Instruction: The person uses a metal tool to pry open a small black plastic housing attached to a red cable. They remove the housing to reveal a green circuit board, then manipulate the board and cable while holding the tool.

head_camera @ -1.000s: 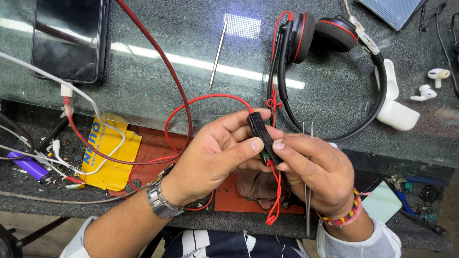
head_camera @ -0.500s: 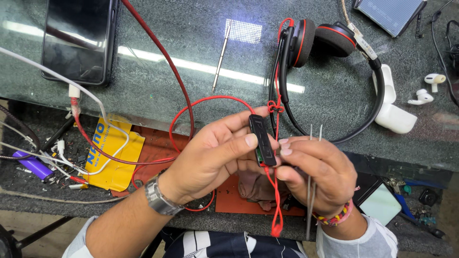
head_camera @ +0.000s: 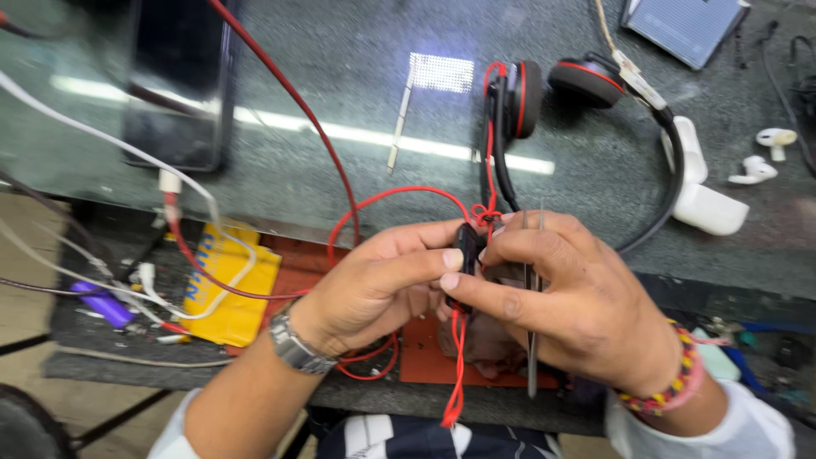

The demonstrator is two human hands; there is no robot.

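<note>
My left hand [head_camera: 374, 285] and my right hand [head_camera: 569, 302] meet at the table's front edge and pinch a small black inline control box [head_camera: 467, 246] on a red cable [head_camera: 457, 365]. The box is mostly hidden by my fingers. Metal tweezers [head_camera: 533, 340] run down through my right hand. The red cable loops up to a black and red headset [head_camera: 586, 93] lying on the glass table top [head_camera: 340, 85].
A dark phone [head_camera: 178, 85] lies at the back left with white and red cables. A yellow pack [head_camera: 225, 285] and an orange mat [head_camera: 425, 357] sit on the lower shelf. A white earbud case [head_camera: 701, 200] and loose earbuds [head_camera: 765, 153] lie right. A thin metal tool [head_camera: 399, 132] rests mid-table.
My right hand has closed over the control box from the right, covering more of it. My view has shifted a little; the headset and phone stay put.
</note>
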